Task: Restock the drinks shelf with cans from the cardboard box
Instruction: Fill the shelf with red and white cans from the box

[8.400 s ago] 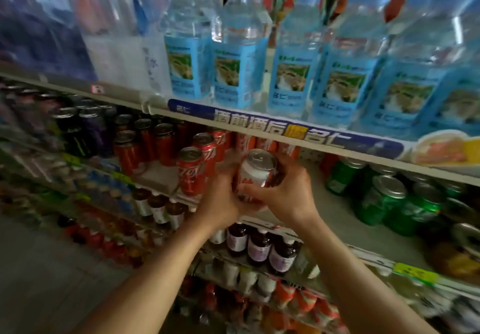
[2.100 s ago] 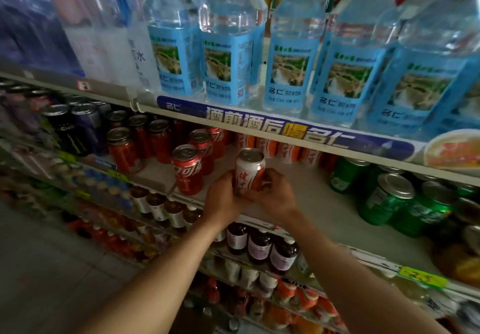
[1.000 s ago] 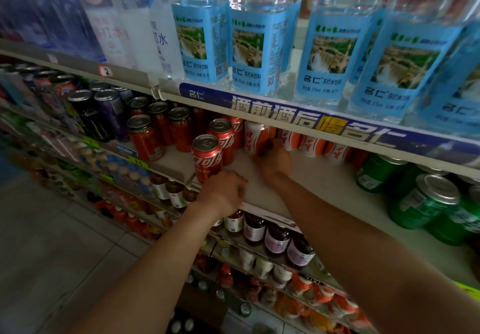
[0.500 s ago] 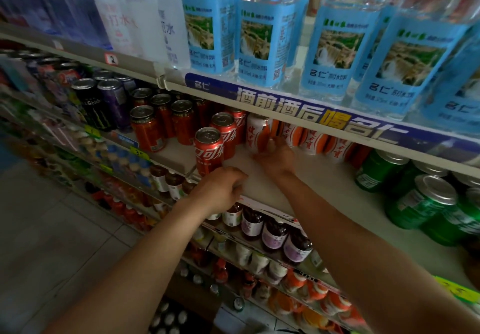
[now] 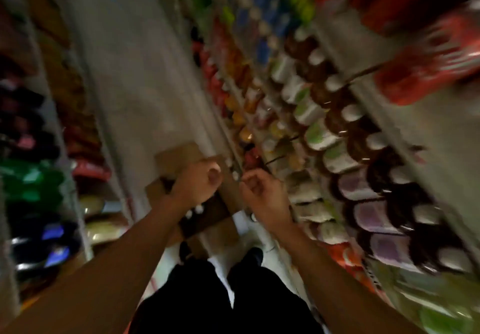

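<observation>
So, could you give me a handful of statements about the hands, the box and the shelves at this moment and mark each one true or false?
1. The cardboard box sits on the floor ahead of the person's feet. True.
2. The left hand grips a red can. False: its fingers are curled, and no can shows in it.
3. Both hands hang above the box. True; the right hand is over its right edge.
4. The drinks shelves run along the person's left. False: they run along the right.
5. The picture is sharp enough to read labels. False: it is motion-blurred.
</observation>
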Demonstrator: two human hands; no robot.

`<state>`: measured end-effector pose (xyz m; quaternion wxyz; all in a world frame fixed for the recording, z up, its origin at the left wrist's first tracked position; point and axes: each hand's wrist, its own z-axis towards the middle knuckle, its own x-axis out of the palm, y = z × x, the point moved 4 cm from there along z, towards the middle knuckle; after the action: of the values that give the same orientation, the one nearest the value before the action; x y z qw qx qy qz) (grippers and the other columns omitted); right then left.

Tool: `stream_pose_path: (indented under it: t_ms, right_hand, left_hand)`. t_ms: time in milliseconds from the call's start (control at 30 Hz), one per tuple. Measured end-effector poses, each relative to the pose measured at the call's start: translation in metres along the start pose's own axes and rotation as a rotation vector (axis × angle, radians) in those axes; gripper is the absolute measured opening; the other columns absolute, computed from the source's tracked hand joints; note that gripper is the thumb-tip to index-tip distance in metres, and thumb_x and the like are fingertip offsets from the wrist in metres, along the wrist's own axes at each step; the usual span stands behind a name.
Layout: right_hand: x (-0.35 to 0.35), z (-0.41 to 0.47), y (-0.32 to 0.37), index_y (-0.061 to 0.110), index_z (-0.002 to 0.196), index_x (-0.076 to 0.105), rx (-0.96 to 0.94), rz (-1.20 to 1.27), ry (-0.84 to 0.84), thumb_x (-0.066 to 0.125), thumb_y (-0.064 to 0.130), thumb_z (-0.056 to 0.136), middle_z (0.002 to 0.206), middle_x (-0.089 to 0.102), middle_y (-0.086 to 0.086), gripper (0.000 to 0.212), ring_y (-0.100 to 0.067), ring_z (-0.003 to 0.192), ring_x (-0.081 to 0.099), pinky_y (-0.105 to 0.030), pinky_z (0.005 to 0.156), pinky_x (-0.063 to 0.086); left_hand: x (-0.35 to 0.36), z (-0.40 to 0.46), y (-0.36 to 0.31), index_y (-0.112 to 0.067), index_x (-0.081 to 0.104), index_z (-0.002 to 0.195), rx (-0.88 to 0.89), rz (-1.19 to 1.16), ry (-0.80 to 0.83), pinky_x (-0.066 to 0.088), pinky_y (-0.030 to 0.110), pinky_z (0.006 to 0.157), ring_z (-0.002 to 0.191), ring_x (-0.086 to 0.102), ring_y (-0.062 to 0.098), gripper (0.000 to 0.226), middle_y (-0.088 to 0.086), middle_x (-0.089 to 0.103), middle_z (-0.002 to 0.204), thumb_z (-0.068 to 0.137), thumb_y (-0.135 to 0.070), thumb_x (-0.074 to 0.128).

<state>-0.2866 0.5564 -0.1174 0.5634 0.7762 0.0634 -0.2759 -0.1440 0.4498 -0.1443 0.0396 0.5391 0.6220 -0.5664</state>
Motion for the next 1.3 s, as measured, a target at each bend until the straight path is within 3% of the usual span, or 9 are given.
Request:
stream_pose_path:
  t_ms: [167,267,333,500,733,900,1033,1200,1300]
  right_hand:
    - [0.145,0.03,-0.163,0.026,0.072,0.058,0.297,-0.131,0.247,0.052,0.02,0.082,0.064,0.054,0.014,0.013,0.001,0.063,0.05,-0.007,0.059,0.039]
    - [0.244,0.048,-0.259,0.009,0.103,0.067,0.41,-0.251,0.487,0.062,0.006,0.086,0.091,0.066,-0.005,0.017,-0.018,0.083,0.058,-0.027,0.078,0.052]
    - [0.288,0.068,-0.303,0.006,0.115,0.064,0.423,-0.303,0.522,0.074,0.009,0.08,0.107,0.067,-0.013,0.037,-0.027,0.099,0.063,-0.036,0.093,0.049]
    - [0.417,0.117,-0.418,0.013,0.144,0.045,0.362,-0.361,0.609,0.078,0.01,0.075,0.14,0.054,-0.012,0.076,-0.027,0.132,0.049,-0.034,0.112,0.036]
    - [0.509,0.16,-0.534,0.015,0.148,0.037,0.254,-0.481,0.573,0.08,0.026,0.072,0.15,0.039,-0.017,0.088,-0.034,0.14,0.034,-0.046,0.116,0.026]
    - [0.508,0.162,-0.519,0.012,0.137,0.049,0.144,-0.476,0.471,0.07,0.019,0.082,0.131,0.057,-0.018,0.059,-0.034,0.121,0.053,-0.038,0.103,0.038]
    - [0.442,0.15,-0.462,0.018,0.109,0.064,0.294,-0.278,0.407,0.081,0.023,0.074,0.104,0.072,-0.004,0.04,-0.022,0.1,0.067,-0.029,0.086,0.049]
    - [0.319,0.137,-0.303,0.037,0.083,0.067,0.37,0.009,0.361,0.083,0.021,0.07,0.088,0.072,0.008,0.026,-0.017,0.082,0.074,-0.043,0.06,0.062]
    - [0.231,0.134,-0.181,0.03,0.087,0.071,0.312,0.108,0.305,0.082,0.014,0.075,0.082,0.072,0.005,0.023,-0.008,0.071,0.073,-0.028,0.052,0.059]
  left_hand:
    - [0.09,-0.013,0.182,-0.004,0.07,0.089,-0.435,-0.162,0.047,0.042,0.032,0.083,0.104,0.063,0.038,0.048,0.025,0.068,0.1,0.077,-0.044,0.046]
    - [0.137,-0.006,0.262,-0.008,0.07,0.105,-0.553,-0.152,0.067,0.042,0.03,0.089,0.112,0.062,0.03,0.035,0.016,0.069,0.112,0.084,-0.033,0.06]
    - [0.165,0.009,0.305,-0.013,0.07,0.103,-0.569,-0.15,0.048,0.041,0.025,0.082,0.107,0.063,0.026,0.025,0.011,0.07,0.106,0.085,-0.028,0.062]
    - [0.242,0.052,0.408,-0.022,0.067,0.098,-0.601,-0.226,-0.024,0.048,0.026,0.084,0.096,0.065,0.019,0.012,-0.003,0.07,0.093,0.087,-0.025,0.064]
    - [0.285,0.071,0.466,-0.026,0.064,0.094,-0.484,-0.262,-0.134,0.052,0.034,0.081,0.084,0.064,0.012,0.008,-0.01,0.069,0.089,0.086,-0.027,0.062]
    - [0.288,0.065,0.476,-0.027,0.065,0.099,-0.427,-0.325,-0.122,0.049,0.026,0.074,0.07,0.056,0.005,0.013,-0.011,0.068,0.092,0.086,-0.025,0.066]
    - [0.274,0.062,0.451,-0.026,0.061,0.113,-0.483,-0.327,-0.012,0.051,0.029,0.083,0.085,0.062,0.01,0.035,-0.007,0.064,0.107,0.081,-0.024,0.075]
    - [0.21,0.078,0.362,-0.024,0.045,0.135,-0.326,-0.296,0.103,0.045,0.039,0.103,0.121,0.052,0.016,0.092,0.0,0.053,0.134,0.055,-0.038,0.088]
    - [0.14,0.079,0.27,-0.021,0.043,0.139,-0.191,-0.271,0.167,0.042,0.024,0.099,0.118,0.051,0.011,0.103,-0.005,0.052,0.13,0.051,-0.035,0.094]
